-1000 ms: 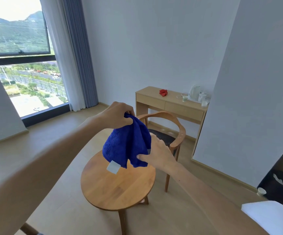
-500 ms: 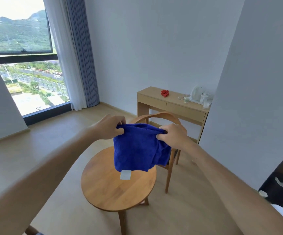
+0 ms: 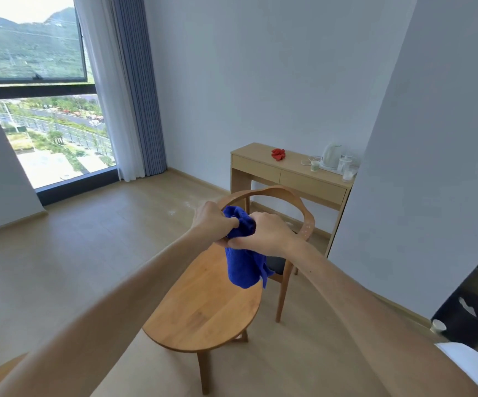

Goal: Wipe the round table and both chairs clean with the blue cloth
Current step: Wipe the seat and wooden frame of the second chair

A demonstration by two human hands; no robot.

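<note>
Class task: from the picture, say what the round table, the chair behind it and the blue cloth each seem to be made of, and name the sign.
Round table: likely solid wood, smooth satin finish; plank seams and grain show.
Chair: similar bent wood; dark seat, material unclear.
Blue cloth: plush fuzzy pile, probably microfibre.

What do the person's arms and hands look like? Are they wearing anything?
Both arms are bare, with no sleeves in view. The left hand and right hand wear no gloves. No watch, ring or bracelet shows on either one.
</note>
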